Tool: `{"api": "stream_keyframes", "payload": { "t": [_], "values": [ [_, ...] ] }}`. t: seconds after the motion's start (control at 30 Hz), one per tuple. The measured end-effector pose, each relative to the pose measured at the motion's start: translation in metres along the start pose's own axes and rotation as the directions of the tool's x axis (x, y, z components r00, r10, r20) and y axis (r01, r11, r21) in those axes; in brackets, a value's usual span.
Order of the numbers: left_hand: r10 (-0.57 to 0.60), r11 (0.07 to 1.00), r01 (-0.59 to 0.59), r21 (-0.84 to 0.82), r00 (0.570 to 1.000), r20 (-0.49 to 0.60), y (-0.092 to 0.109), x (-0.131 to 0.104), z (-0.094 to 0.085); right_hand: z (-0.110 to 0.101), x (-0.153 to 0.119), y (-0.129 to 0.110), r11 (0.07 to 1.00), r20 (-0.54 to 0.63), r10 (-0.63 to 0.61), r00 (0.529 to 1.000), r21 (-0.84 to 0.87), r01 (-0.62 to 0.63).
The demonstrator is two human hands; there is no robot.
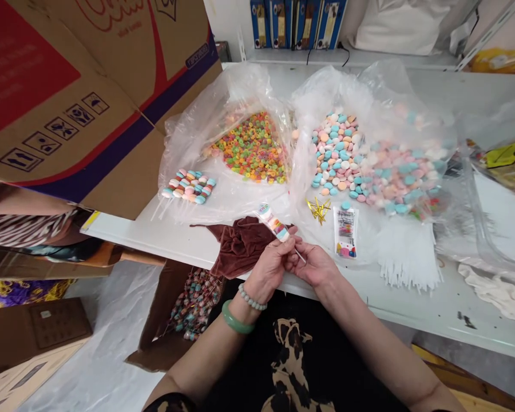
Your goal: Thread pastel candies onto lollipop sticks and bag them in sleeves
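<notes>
A candy skewer in a small clear printed wrapper [272, 222] slants up from between my hands, its white stick [300, 257] poking out at the lower end. My left hand [274, 263], with bracelets at its wrist, is closed around the lower part of the wrapper. Close against it, the fingers of my right hand [313, 264] pinch at the wrapper's bottom by the stick; the exact grip is partly hidden. Just beyond lie gold twist ties [318, 210] and printed wrappers [345, 232]. A brown cloth [240, 246] lies left of my hands.
Bare candy skewers [189, 186] rest at left. Plastic bags hold ring candies [253, 149] and pastel candies [337, 151]. White sticks [407, 252] lie at right. A large carton [124, 131] overhangs the left side; an open box of wrapped candy [195, 303] sits below the table [180, 237].
</notes>
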State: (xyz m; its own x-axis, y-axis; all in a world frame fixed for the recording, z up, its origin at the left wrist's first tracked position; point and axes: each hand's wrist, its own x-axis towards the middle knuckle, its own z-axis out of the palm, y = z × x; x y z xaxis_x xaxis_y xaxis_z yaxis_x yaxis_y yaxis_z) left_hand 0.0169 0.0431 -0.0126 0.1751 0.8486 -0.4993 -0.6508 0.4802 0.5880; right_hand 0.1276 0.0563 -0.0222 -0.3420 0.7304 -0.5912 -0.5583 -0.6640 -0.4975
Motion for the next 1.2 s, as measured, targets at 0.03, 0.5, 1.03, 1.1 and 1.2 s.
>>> {"api": "stream_keyframes", "payload": {
  "t": [0.03,0.5,1.03,1.1,1.2],
  "values": [
    [-0.014,0.998,0.011,0.056,0.999,0.046,0.000,0.000,-0.002,-0.002,0.000,0.000,0.995,0.009,0.064,0.998,0.081,-0.065],
    [0.151,0.843,-0.116,0.525,0.988,-0.023,0.000,-0.010,-0.017,0.027,-0.005,0.004,0.896,-0.060,-0.400,0.915,-0.237,0.376],
    [0.341,0.848,-0.307,0.432,0.940,-0.004,0.025,-0.011,-0.017,-0.022,0.047,-0.125,-0.273,0.080,-0.695,0.714,-0.949,-0.160],
    [0.318,0.867,-0.280,0.413,0.948,-0.026,0.028,-0.011,-0.015,-0.023,0.057,-0.124,-0.340,0.115,-0.642,0.758,-0.929,-0.148],
    [0.301,0.891,-0.255,0.375,0.951,-0.069,0.032,-0.009,-0.016,-0.028,0.058,-0.121,-0.451,0.204,-0.665,0.719,-0.877,-0.169]
  ]
}}
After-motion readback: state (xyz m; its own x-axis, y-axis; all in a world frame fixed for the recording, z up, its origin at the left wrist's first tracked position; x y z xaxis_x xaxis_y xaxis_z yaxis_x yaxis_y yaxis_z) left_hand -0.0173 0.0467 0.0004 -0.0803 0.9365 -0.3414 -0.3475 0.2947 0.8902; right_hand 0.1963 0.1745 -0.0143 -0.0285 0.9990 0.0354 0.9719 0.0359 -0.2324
